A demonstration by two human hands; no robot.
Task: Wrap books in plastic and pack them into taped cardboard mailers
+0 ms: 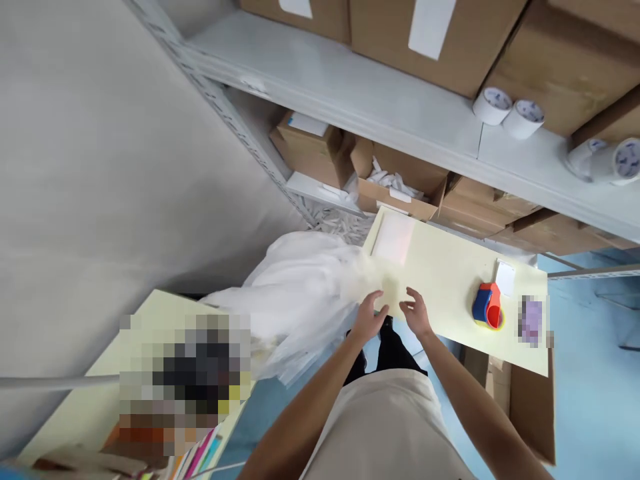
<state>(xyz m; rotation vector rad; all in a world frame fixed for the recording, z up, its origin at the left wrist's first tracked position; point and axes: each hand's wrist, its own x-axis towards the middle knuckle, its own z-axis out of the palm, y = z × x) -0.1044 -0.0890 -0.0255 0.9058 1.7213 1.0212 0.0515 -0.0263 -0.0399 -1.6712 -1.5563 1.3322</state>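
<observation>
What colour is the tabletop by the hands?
The tabletop is pale yellow; the head view, the only one, shows it.

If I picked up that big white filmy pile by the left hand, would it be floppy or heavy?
Probably floppy: the filmy pile bulges and hangs in loose folds. It's likely light for its size, because its lower edge looks thin and see-through.

from the head of the person (390,433), a single camera is facing forward and steeply down, looking past the left hand (369,320) and right hand (416,316) onto the nearby table (445,280), with the shelving (350,80) sitting farther off.
</observation>
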